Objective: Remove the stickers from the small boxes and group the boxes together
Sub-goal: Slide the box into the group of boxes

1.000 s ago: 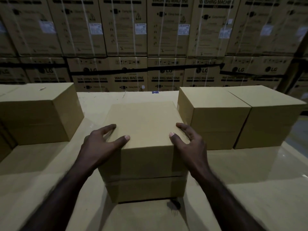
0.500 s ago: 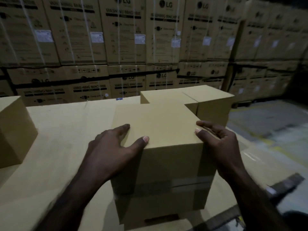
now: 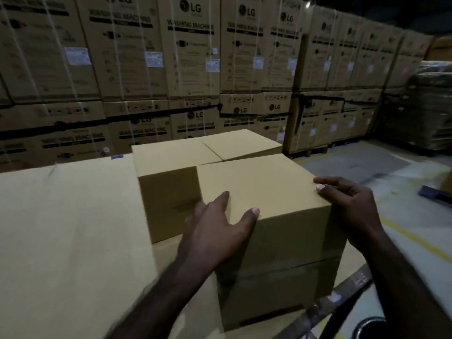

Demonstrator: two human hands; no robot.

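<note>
I count three small boxes: one (image 3: 264,189) under my hands, two (image 3: 171,157) (image 3: 241,144) behind it. My two hands (image 3: 215,231) (image 3: 352,206) are on it

Two bare hands hold a plain brown box (image 3: 266,192) by its sides. The left hand (image 3: 215,231) presses on the box's left side, with the thumb lying on top near the front edge. The right hand (image 3: 352,211) grips the right side, with the thumb on the top edge. This box sits at the near right of a big flat cardboard top (image 3: 68,231). Its far left corner touches a second box (image 3: 168,172). A third box (image 3: 242,144) sits just beside the second one, farther back. Far behind stands a wall of tall cartons (image 3: 190,52) that say LG washing machine. On the right is grey floor (image 3: 396,177) with yellow lines.
</note>
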